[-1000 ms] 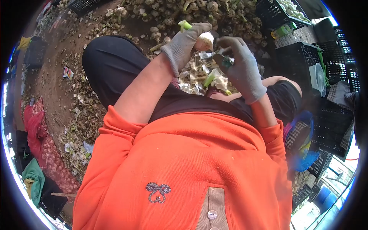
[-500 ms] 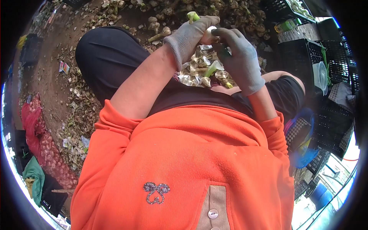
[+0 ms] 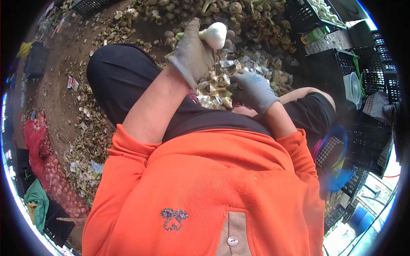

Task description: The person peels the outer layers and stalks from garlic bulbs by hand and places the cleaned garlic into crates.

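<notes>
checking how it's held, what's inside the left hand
A garlic stalk: the white bulb shows on one side of the left hand, the green end on the other. The stretch between is covered.

Matt knitted cloth is seen in the left glove (image 3: pixel 193 57), smooth, faintly glossy skin on the garlic bulb (image 3: pixel 215 35). The sweater (image 3: pixel 200 175) is made of soft-looking matt fabric; perforated plastic is shown by the crates (image 3: pixel 376 70), rough, dry-looking earth by the floor (image 3: pixel 60 96).
</notes>
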The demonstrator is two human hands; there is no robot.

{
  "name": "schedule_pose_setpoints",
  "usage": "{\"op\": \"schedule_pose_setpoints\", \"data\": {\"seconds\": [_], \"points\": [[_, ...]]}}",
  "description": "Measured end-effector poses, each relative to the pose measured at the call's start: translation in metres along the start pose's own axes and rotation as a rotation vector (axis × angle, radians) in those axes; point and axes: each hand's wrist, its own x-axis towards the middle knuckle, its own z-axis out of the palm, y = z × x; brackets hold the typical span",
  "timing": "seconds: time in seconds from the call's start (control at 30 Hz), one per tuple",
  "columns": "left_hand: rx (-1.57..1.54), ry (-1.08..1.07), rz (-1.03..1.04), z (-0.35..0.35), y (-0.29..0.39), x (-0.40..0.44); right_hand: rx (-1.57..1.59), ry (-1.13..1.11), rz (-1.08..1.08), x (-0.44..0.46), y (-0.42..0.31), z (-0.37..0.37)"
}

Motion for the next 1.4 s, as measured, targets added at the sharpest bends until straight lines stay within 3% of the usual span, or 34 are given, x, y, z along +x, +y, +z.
{"op": "schedule_pose_setpoints", "data": {"seconds": [0.07,0.13,0.2,0.27,0.33,0.4,0.53,0.57,0.8,0.87,1.0,1.1,1.2,1.23,1.27,1.3,1.4], "points": [[0.027,-0.018,-0.015,-0.010,-0.004,-0.002,0.090,0.102,0.064,0.004,-0.001,-0.010],[0.073,-0.002,-0.007,-0.008,-0.006,0.000,0.276,0.396,-0.018,0.004,0.005,-0.006],[0.097,0.081,-0.008,0.021,-0.005,-0.011,0.923,0.356,0.070,0.006,0.001,-0.010],[0.457,0.037,0.122,0.006,-0.018,-0.003,1.417,0.135,0.189,0.000,-0.019,-0.045],[0.487,-0.010,-0.022,0.013,-0.027,-0.004,1.640,0.041,0.330,-0.001,-0.029,-0.050],[0.666,-0.048,0.063,0.013,-0.025,-0.004,1.680,0.117,0.293,0.007,-0.015,-0.033],[0.597,0.039,0.186,0.026,-0.022,-0.010,1.871,0.178,0.338,0.009,-0.012,-0.033],[0.595,-0.001,0.173,0.015,-0.025,-0.003,2.003,0.087,0.220,0.017,0.004,-0.015],[0.660,-0.006,0.164,0.030,-0.019,-0.011,1.975,0.082,0.290,0.025,0.012,0.005],[0.611,-0.015,0.279,0.020,-0.016,-0.004,1.988,-0.027,0.331,0.027,0.021,0.016],[0.266,0.098,0.285,0.018,0.008,-0.007,2.063,-0.270,0.563,0.037,0.044,0.046],[0.140,0.149,0.249,0.010,0.014,-0.008,1.982,-0.281,0.673,0.053,0.066,0.075],[0.109,0.164,0.205,0.011,0.018,-0.008,2.151,-0.202,0.859,0.093,0.100,0.090],[0.107,0.162,0.184,0.009,0.018,-0.007,2.713,-0.181,0.711,0.113,0.121,0.085],[0.105,0.159,0.164,0.008,0.018,-0.006,3.239,-0.308,0.572,0.132,0.142,0.080],[0.129,0.143,0.177,0.007,0.018,-0.007,3.333,-0.269,0.370,0.156,0.159,0.046],[0.208,0.186,0.127,0.009,0.019,-0.006,2.969,0.315,0.148,0.210,0.189,-0.120]]}}
